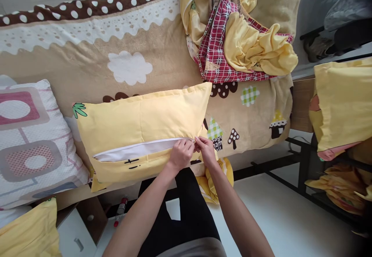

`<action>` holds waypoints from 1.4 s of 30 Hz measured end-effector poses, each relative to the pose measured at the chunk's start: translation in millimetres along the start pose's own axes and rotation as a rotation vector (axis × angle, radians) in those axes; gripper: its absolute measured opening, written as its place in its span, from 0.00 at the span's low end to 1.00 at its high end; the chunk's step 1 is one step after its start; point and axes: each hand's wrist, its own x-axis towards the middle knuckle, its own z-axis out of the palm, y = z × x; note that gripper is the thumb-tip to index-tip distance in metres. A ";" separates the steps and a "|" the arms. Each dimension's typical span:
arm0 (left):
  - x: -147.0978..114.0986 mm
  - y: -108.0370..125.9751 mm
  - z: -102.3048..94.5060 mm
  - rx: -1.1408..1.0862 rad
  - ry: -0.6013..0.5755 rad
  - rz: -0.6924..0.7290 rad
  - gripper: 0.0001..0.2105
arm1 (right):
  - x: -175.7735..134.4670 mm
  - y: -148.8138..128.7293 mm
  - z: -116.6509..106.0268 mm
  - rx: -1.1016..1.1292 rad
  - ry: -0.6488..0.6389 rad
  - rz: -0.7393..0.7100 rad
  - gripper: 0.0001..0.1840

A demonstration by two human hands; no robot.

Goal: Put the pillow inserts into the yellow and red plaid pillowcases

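Beneath the left hand and right hand, fingers pinched at one end of its white-edged slit, lies a yellow rectangular fabric pillow; seemingly closure work, calling next for aligned edges.

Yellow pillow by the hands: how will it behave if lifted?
The yellow pillow bulges, so it's probably soft and squashy. Its opening gapes, so the lower flap may sag. Lying broad side down, it seems unlikely to roll.

I stand in what looks like a bedroom: a bed, a cloud-print blanket over it, a patterned pillow on it, a white-fronted cabinet beside it.
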 end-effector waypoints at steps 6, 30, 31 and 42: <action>17.3 -29.7 -15.4 0.063 -0.104 0.432 0.14 | 5.7 -5.1 -0.5 -0.176 0.033 0.121 0.26; -32.6 -50.8 -41.8 -0.313 -0.125 -0.577 0.06 | -12.5 -6.8 9.4 -0.759 0.081 -0.361 0.14; -29.9 -46.8 -41.4 -0.341 -0.136 -0.637 0.05 | -15.0 -7.2 13.5 -0.783 -0.052 -0.399 0.14; -24.2 -39.2 -47.8 -0.339 -0.205 -0.677 0.07 | -11.5 21.8 42.8 -1.163 -0.136 -0.667 0.07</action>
